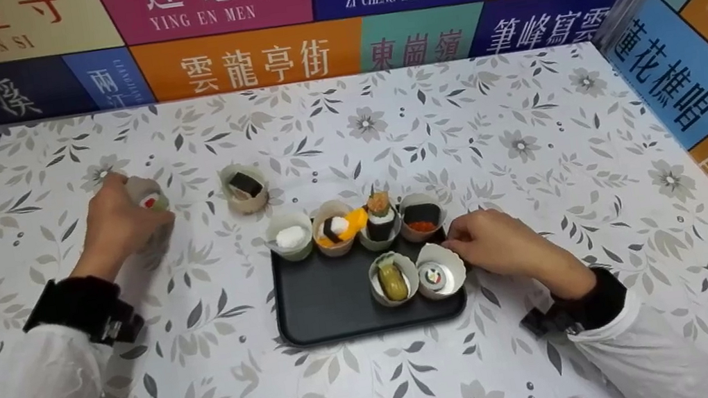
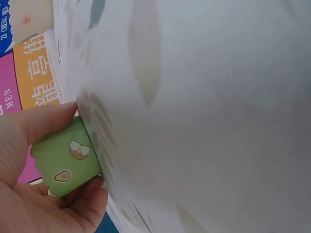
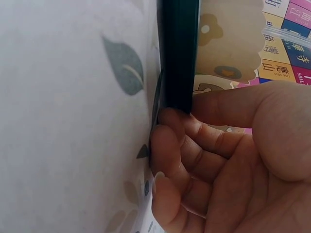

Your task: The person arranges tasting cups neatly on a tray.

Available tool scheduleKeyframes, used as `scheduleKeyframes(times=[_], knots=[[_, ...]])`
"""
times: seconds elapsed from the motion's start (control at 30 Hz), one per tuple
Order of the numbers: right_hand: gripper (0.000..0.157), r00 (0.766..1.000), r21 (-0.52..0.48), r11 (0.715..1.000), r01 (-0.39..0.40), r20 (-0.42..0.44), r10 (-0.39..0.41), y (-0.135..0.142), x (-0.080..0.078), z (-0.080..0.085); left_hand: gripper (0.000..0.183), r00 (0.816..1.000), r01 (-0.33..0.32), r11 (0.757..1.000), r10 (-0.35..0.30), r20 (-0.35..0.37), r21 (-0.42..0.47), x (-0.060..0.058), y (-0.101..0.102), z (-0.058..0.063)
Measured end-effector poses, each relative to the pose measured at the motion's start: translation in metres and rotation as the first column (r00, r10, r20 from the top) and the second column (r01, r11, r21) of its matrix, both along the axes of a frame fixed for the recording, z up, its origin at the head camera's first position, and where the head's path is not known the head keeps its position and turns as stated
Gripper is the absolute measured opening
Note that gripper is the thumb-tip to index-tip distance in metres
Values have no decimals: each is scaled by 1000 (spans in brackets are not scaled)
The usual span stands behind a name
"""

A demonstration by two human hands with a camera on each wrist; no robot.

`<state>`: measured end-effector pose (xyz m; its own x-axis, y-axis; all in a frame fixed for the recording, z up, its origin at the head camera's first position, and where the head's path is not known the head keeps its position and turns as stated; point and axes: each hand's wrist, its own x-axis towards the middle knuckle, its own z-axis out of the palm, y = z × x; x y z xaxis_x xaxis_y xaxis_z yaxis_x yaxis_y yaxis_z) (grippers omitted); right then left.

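At the far left of the head view my left hand (image 1: 118,224) grips a small green paper cup (image 2: 68,158) by its sides; a toy sushi piece with a red centre shows inside. The cup's base is right at the tabletop in the left wrist view. My right hand (image 1: 508,242) pinches the right edge of a black tray (image 1: 334,300), thumb on its rim and curled fingers beneath, as the right wrist view shows. On the tray's front right stand a cup with a yellow-green piece (image 1: 394,282) and a cup with a round roll (image 1: 437,276).
Along the tray's back edge stand several cups, among them one with a white piece (image 1: 291,238) and one with a red-topped black piece (image 1: 421,218). Behind them, to the left, a cup with a black-wrapped piece (image 1: 245,188) stands on the floral tabletop (image 1: 227,386). Printed walls enclose the table.
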<state>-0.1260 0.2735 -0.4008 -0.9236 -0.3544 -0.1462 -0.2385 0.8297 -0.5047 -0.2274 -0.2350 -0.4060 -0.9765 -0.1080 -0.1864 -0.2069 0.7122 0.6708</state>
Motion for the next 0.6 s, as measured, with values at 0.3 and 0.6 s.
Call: scheduleKeyframes(times=[0.3,0.6], knots=[[22,1000,-4,1000,0,7,0,-1,0,1,87,998,-43,999,44,-49,22,6,2,-2],[22,1000,4,1000,8,13,-8,-1,0,1,80,990,-46,999,49,-135,22,29,18,-1]])
